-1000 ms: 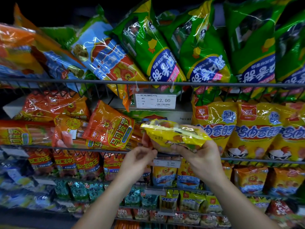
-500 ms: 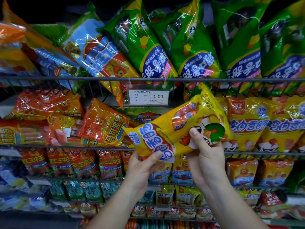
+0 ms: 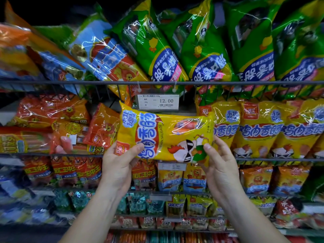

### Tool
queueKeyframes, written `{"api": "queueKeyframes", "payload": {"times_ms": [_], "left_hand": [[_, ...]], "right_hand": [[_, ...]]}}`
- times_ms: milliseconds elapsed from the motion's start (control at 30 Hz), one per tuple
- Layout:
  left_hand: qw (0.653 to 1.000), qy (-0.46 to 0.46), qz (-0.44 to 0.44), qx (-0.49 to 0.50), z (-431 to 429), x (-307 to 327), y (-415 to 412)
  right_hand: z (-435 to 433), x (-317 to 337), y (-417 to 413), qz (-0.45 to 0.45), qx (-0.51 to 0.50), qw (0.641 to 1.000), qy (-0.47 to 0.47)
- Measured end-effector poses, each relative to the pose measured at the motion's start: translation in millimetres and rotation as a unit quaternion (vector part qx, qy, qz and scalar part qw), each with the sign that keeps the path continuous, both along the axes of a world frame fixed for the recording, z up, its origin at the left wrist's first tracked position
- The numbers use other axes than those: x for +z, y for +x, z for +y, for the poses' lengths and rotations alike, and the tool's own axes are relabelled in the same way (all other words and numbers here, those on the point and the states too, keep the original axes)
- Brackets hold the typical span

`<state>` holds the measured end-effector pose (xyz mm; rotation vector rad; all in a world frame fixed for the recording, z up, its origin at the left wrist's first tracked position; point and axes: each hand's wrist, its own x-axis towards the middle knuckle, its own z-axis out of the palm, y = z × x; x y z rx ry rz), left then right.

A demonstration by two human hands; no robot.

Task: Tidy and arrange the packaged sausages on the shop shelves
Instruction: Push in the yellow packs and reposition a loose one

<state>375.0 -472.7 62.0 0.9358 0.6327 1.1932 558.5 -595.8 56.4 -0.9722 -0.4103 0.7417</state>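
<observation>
A yellow chicken sausage pack [image 3: 166,135] with a cartoon rooster lies sideways in front of the middle shelf, its printed face towards me. My left hand [image 3: 119,165] grips its lower left corner, thumb on the front. My right hand [image 3: 219,163] pinches its lower right edge with the thumb on the rooster. Matching yellow packs [image 3: 259,130] stand upright in a row just to the right on the same wire shelf [image 3: 263,159].
Green packs [image 3: 201,55] and blue-orange packs [image 3: 105,55] lean on the upper wire shelf [image 3: 52,82]. Orange-red packs [image 3: 57,127] are piled at the middle left. A price tag reading 12.00 [image 3: 158,102] hangs above the held pack. Smaller packs [image 3: 180,178] fill the lower shelves.
The yellow pack was edge-on to me, then turned face-up and tilted. It now lies level and sideways, a little further left, with both hands holding its lower corners.
</observation>
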Motion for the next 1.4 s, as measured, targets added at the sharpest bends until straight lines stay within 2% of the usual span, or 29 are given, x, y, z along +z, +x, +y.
{"api": "queueKeyframes", "payload": {"times_ms": [167, 267, 433, 567, 667, 800, 1033, 1300, 1400], "left_hand": [[0.999, 0.044, -0.007, 0.018, 4.0, 16.1, -9.5], [0.996, 0.079, 0.029, 0.012, -1.7, 26.5, -7.8], [0.993, 0.101, 0.064, -0.007, -16.6, 36.1, -2.5], [0.982, 0.160, 0.098, -0.029, -25.6, 44.2, 2.9], [0.970, 0.211, 0.114, -0.034, -29.1, 50.8, 5.4], [0.955, 0.262, 0.131, -0.047, -28.8, 60.5, 7.3], [0.946, 0.266, 0.166, -0.083, -13.4, 43.6, 16.5], [0.940, 0.253, 0.214, -0.084, 8.0, 11.3, 31.6], [0.934, 0.240, 0.251, -0.079, 15.2, -0.5, 37.7]], "right_hand": [[-0.1, 2.5, -1.5, -0.133, -0.034, 0.991, 0.010], [-0.2, 4.9, -5.4, -0.236, -0.041, 0.971, 0.010], [3.4, 6.6, -17.6, -0.385, 0.067, 0.920, -0.040], [7.6, 9.3, -26.2, -0.439, 0.132, 0.881, -0.116], [5.3, 16.2, -26.3, -0.439, 0.112, 0.884, -0.113], [7.9, 24.1, -24.4, -0.399, 0.072, 0.912, -0.057], [18.2, 28.2, -16.4, -0.385, 0.037, 0.922, -0.011], [40.4, 6.1, 2.6, -0.370, 0.026, 0.928, -0.033], [50.2, -3.2, 7.9, -0.402, 0.022, 0.911, -0.088]]}}
